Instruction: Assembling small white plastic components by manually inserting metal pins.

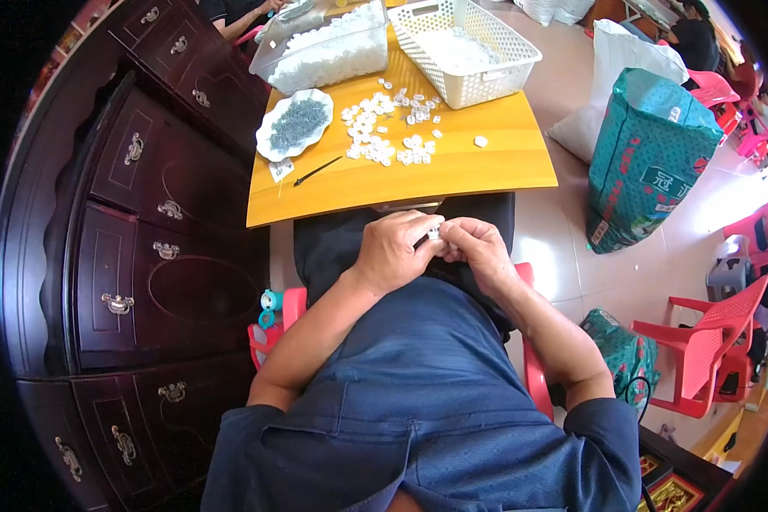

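Just off the near edge of the yellow table, my left hand (394,249) and my right hand (480,249) meet above my lap. Between their fingertips they pinch a small white plastic piece (434,232), mostly covered by the fingers. On the table (486,181) lie several loose white plastic pieces (369,120) in a scattered group. A white scalloped plate (269,125) at the left holds a heap of small dark grey parts (299,123). In front of the plate rests a thin black pen-like tool (318,171).
At the table's back stand a clear bin (303,75) of white pieces and a white perforated basket (486,84). A dark wooden cabinet (145,205) lines the left. On the right are a green sack (648,162) and a red plastic chair (700,341). Other people sit farther off.
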Demonstrator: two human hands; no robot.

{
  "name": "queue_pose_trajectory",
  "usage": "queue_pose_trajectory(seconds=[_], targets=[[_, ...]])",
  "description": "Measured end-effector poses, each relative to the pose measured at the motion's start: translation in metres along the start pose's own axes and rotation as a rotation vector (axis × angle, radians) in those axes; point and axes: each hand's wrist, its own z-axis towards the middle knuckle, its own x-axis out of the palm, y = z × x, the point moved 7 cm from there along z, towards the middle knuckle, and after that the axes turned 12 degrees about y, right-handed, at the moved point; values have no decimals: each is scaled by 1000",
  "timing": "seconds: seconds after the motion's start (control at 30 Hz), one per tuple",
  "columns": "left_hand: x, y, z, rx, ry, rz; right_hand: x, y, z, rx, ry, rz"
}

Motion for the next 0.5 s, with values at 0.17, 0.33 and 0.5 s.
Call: queue_pose_trajectory(seconds=[0.17,0.33,0.5], targets=[[1,1,-1,-17,21,6,2,-1,0,15,-1,15],[4,3,0,-71,46,-19,0,-4,1,54,-31,68],[5,6,1,-125,72,-66,0,-3,2,51,-21,70]])
